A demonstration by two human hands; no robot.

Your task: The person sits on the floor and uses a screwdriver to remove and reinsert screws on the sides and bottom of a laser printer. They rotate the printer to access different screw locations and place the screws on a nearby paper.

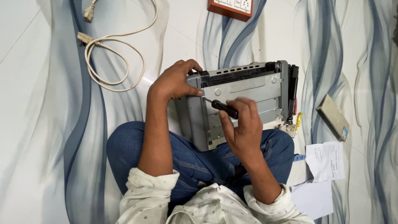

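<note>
A grey machine (244, 89) with a bare metal underside rests tilted on my crossed legs in blue jeans. My left hand (176, 79) grips its upper left corner. My right hand (242, 124) is closed around a black-handled screwdriver (224, 108). The screwdriver's thin tip points up-left and meets the machine's left edge, just beside my left thumb. A black part runs along the machine's right side.
A cream power cable (112, 49) lies coiled on the marbled floor at upper left. An orange switch board (232, 7) sits at the top. A small yellow screwdriver (298, 120), a beige flat box (333, 116) and white papers (327, 161) lie to the right.
</note>
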